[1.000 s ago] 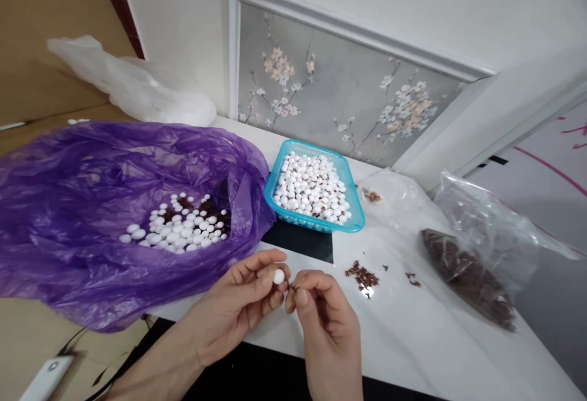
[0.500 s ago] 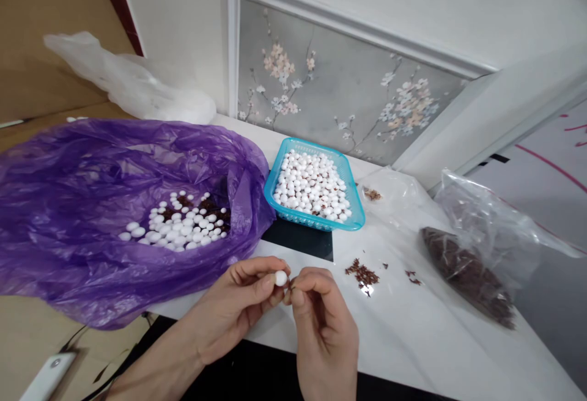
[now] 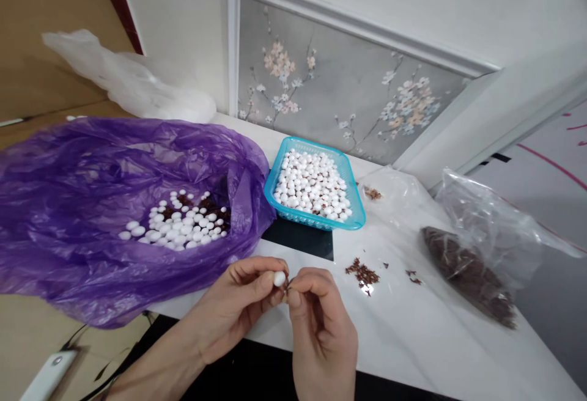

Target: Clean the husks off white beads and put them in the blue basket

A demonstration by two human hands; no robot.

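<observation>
A small white ball (image 3: 279, 278) is pinched between the thumb and fingers of my left hand (image 3: 243, 303). My right hand (image 3: 321, 321) is closed in a pinch right beside it, its fingertips nearly touching the left ones; what it holds is too small to make out. A blue basket (image 3: 359, 220) full of white balls with brown bits among them stands beyond my hands. Left of it lies an open purple bag (image 3: 92, 205) with more white balls (image 3: 183, 224) and dark brown pieces. Small reddish-brown pieces (image 3: 363, 272) are piled on the table right of my hands.
On the right, a clear bag (image 3: 468, 272) of brown material lies on the white table (image 3: 413, 340). A white plastic bag (image 3: 151, 89) sits behind the purple one. Behind the basket is a framed floral panel (image 3: 321, 77). A white device (image 3: 48, 376) is at lower left.
My right hand has shifted slightly left, closer to the white ball. The ball has turned or moved a little in my left fingers.
</observation>
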